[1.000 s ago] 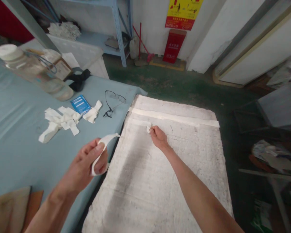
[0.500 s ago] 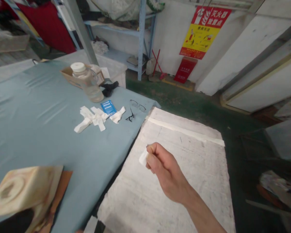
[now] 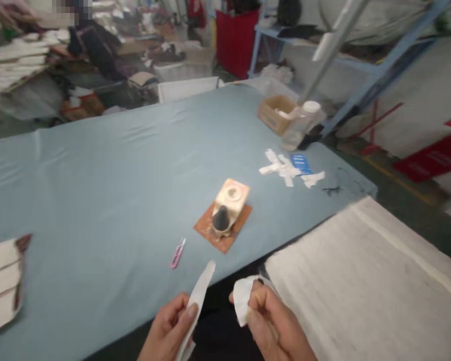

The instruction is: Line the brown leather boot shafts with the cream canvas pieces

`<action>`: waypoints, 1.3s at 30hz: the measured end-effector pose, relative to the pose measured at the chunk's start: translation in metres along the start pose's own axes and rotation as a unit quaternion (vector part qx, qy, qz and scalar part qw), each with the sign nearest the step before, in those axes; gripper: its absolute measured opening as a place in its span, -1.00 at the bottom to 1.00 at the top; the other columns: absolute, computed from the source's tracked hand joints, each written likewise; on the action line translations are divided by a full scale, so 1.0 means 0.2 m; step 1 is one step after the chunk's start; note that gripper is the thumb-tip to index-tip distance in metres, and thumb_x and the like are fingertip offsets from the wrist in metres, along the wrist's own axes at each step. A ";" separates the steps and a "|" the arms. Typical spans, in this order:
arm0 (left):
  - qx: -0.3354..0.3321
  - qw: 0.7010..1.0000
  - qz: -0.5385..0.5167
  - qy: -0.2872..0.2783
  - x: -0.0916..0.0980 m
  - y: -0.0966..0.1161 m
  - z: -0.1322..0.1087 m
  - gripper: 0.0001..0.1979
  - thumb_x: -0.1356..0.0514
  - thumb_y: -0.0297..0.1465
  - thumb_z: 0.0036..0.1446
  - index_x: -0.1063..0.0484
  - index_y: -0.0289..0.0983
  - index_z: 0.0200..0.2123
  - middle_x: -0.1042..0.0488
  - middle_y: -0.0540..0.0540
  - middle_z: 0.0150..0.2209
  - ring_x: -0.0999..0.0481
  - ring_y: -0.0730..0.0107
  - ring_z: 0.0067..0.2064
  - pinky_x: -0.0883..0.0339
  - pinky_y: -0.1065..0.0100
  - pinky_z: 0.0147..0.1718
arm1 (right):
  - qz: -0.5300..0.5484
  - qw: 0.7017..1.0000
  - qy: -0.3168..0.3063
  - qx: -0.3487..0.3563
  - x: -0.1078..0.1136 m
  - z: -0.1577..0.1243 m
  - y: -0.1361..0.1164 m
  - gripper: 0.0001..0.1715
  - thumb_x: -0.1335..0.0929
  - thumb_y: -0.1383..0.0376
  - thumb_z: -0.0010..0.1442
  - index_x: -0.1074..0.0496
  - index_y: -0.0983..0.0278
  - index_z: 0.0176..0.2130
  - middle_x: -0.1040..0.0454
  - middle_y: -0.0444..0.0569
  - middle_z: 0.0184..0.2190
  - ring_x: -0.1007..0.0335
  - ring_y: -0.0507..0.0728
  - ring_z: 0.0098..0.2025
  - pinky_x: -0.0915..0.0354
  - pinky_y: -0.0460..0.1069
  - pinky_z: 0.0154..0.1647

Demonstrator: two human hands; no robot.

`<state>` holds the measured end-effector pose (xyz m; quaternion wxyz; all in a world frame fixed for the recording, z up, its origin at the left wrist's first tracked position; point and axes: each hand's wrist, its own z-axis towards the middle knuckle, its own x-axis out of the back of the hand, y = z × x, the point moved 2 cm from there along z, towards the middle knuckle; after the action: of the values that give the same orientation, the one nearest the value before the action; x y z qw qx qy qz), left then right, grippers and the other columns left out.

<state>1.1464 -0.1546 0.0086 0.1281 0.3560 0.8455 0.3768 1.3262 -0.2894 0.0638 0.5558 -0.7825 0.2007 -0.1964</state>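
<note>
At the bottom of the view my left hand (image 3: 171, 328) pinches a long white paper strip (image 3: 200, 293) that sticks up and to the right. Beside it, my right hand (image 3: 272, 326) is closed on a small white piece (image 3: 243, 301). Both hands hover over the dark gap between the blue-covered table (image 3: 108, 165) and the white felt-like sheet (image 3: 368, 281). On the table ahead of my hands lie pink snips (image 3: 177, 252) and a cream block (image 3: 227, 208) on a brown board.
Farther right on the table lie white paper scraps (image 3: 283, 170), a blue packet (image 3: 300, 163), glasses (image 3: 332, 189), a clear jar (image 3: 300, 125) and a cardboard box (image 3: 276, 113). Stacked white pieces (image 3: 2, 281) sit at the left edge. Cluttered shelves and a red bin stand behind.
The view has swung left across the table. My right hand pulled back from the white sheet with a white piece, and my left hand is back in view holding its strip.
</note>
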 end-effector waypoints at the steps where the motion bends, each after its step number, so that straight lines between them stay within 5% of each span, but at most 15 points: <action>1: 0.003 1.000 -0.017 0.012 0.13 -0.01 -0.04 -0.21 -0.30 0.44 -0.07 -0.33 -0.22 -0.45 -0.14 0.14 -0.60 -0.10 0.53 -0.57 -0.10 0.47 -0.57 | -0.003 1.000 -0.029 -0.005 -0.13 0.01 -0.03 -0.41 -0.25 -0.25 0.45 -0.39 0.16 -0.28 -0.57 -0.03 -0.21 -0.32 0.09 -0.37 -0.26 0.00 -0.26; 6: 0.020 0.981 -0.095 0.169 0.78 -0.19 -0.24 -0.16 -0.31 0.48 -0.20 -0.34 -0.23 -0.45 -0.13 0.18 -0.64 -0.06 0.57 -0.61 -0.01 0.50 -0.61 | -0.027 0.983 -0.183 0.020 -0.74 0.19 -0.22 -0.47 -0.25 -0.12 0.52 -0.42 0.22 -0.23 -0.55 0.11 0.10 -0.49 0.14 -0.12 -0.36 0.03 0.04; 9: 0.023 0.948 -0.136 0.287 1.07 -0.34 -0.35 -0.19 -0.32 0.44 -0.16 -0.39 -0.25 -0.40 -0.16 0.17 -0.61 -0.09 0.55 -0.58 -0.01 0.52 -0.59 | -0.034 0.973 -0.215 0.073 -1.11 0.36 -0.23 -0.51 -0.26 -0.08 0.51 -0.38 0.22 -0.26 -0.57 0.11 0.02 -0.53 0.19 0.01 -0.39 0.08 0.13; 13: 0.028 0.912 -0.172 0.370 1.27 -0.48 -0.47 -0.26 -0.30 0.37 -0.05 -0.39 -0.25 -0.41 -0.19 0.15 -0.60 -0.11 0.52 -0.57 -0.03 0.50 -0.58 | -0.101 0.975 -0.196 0.017 -1.56 0.59 0.03 -0.48 -0.12 -0.06 0.53 -0.40 0.25 -0.10 -0.61 0.10 -0.08 -0.58 0.14 -0.18 -0.46 -0.03 -0.29; 16: 0.022 0.894 -0.186 0.407 1.30 -0.51 -0.54 -0.32 -0.30 0.30 0.03 -0.40 -0.24 -0.42 -0.20 0.13 -0.59 -0.13 0.50 -0.57 -0.03 0.50 -0.58 | -0.199 0.954 -0.222 -0.030 -1.75 0.69 0.30 -0.55 -0.22 0.04 0.55 -0.47 0.31 -0.14 -0.61 0.01 -0.22 -0.53 0.08 -0.33 -0.47 -0.03 -0.32; 20: 0.022 0.870 -0.201 0.450 1.27 -0.49 -0.60 -0.38 -0.31 0.25 0.08 -0.40 -0.24 -0.41 -0.17 0.14 -0.59 -0.12 0.51 -0.58 0.00 0.50 -0.61 | -0.331 0.910 -0.243 -0.048 -1.79 0.72 0.51 -0.65 -0.41 0.06 0.48 -0.54 0.31 -0.02 -0.61 -0.02 -0.11 -0.58 0.13 -0.15 -0.54 0.12 -0.05; 25: 0.017 0.864 -0.216 0.455 1.31 -0.49 -0.63 -0.41 -0.31 0.20 0.12 -0.45 -0.26 -0.36 -0.24 0.13 -0.59 -0.16 0.51 -0.58 -0.02 0.52 -0.62 | -0.433 0.865 -0.250 -0.039 -1.68 0.66 0.57 -0.47 -0.33 0.30 0.44 -0.41 0.48 0.30 -0.66 0.34 -0.14 -0.63 0.38 0.01 -0.41 0.27 0.15; 28: -0.004 0.869 -0.233 0.438 1.41 -0.50 -0.66 -0.43 -0.31 0.18 0.12 -0.43 -0.26 -0.37 -0.20 0.14 -0.62 -0.13 0.51 -0.60 -0.04 0.51 -0.64 | -0.444 0.857 -0.259 -0.036 -1.62 0.67 0.60 -0.27 -0.35 0.34 0.31 -0.31 0.58 0.38 -0.67 0.33 -0.27 -0.68 0.41 -0.09 -0.45 0.22 0.04; 32: -0.031 0.870 -0.235 0.433 1.57 -0.55 -0.71 -0.48 -0.29 0.12 0.20 -0.44 -0.26 -0.35 -0.20 0.15 -0.61 -0.12 0.53 -0.59 -0.05 0.53 -0.63 | -0.424 0.879 -0.216 -0.029 -1.55 0.74 0.62 -0.37 -0.24 0.15 0.41 -0.39 0.34 0.34 -0.70 0.09 -0.27 -0.68 0.26 -0.23 -0.52 0.09 -0.16; 36: -0.013 0.885 -0.231 0.405 1.76 -0.68 -0.77 -0.42 -0.31 0.20 0.12 -0.45 -0.25 -0.38 -0.24 0.11 -0.59 -0.17 0.50 -0.59 -0.08 0.52 -0.65 | -0.441 0.893 -0.092 0.011 -1.52 0.71 0.59 -0.19 -0.40 -0.04 0.27 -0.38 0.33 0.33 -0.68 0.15 -0.11 -0.65 0.32 -0.12 -0.52 0.17 -0.06; 39: -0.005 0.891 -0.224 0.396 1.93 -0.77 -0.87 -0.40 -0.29 0.23 0.12 -0.47 -0.24 -0.39 -0.24 0.10 -0.59 -0.18 0.50 -0.58 -0.10 0.52 -0.64 | -0.445 0.892 -0.038 0.069 -1.60 0.59 0.56 -0.36 -0.40 0.02 0.33 -0.44 0.29 0.26 -0.59 0.20 0.13 -0.61 0.27 -0.03 -0.51 0.21 0.06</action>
<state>0.7092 -0.0501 0.0352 -0.1342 -0.0223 0.8815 0.4522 1.1085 -0.0605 -0.1049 0.4703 -0.7562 -0.2040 -0.4068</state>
